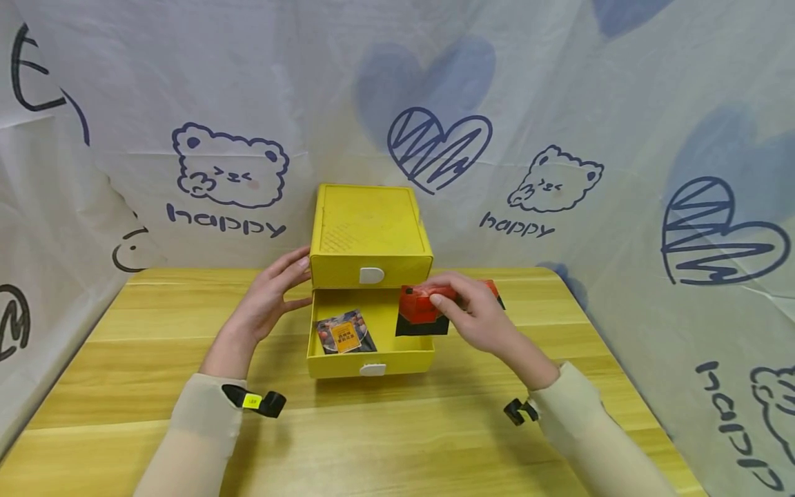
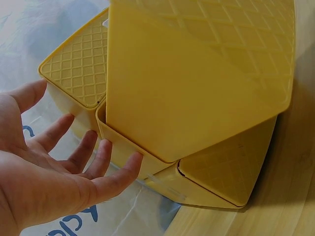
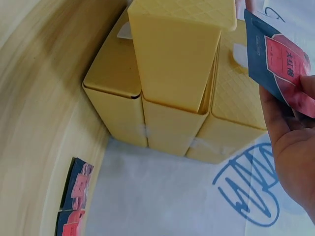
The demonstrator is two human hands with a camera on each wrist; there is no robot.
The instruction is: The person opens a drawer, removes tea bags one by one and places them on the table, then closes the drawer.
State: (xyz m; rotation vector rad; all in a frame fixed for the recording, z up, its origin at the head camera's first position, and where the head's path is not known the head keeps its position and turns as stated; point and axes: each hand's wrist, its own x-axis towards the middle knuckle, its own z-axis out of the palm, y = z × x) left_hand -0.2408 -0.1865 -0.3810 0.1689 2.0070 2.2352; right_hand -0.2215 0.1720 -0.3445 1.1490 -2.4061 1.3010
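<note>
1. Surface [image 1: 155, 345]: wood-grained; left edge slants inward toward the back, where it meets the printed cloth [image 1: 335, 138]. Bare wood shows between that edge and the left hand.
2. Left hand [image 1: 263, 300]: fingers spread and extended along the cabinet's left side, gripping nothing; contact of every fingertip cannot be confirmed.
3. Cabinet [image 1: 366, 217]: yellow, upright. Its middle drawer [image 1: 341, 366] is pulled out toward the person, with wood showing in front.
4. Dark packet [image 1: 346, 332]: orange label; lies tilted in the drawer's left part, with yellow floor showing to its right.
5. Red packet [image 1: 413, 307]: held above the drawer's right side; flat, red above, black at the lower end, dark characters on its label.
6. Right hand [image 1: 475, 314]: pinches the red packet between thumb and fingers.
7. Two more packets [image 3: 78, 184]: red and black, on the surface right of the cabinet.
</note>
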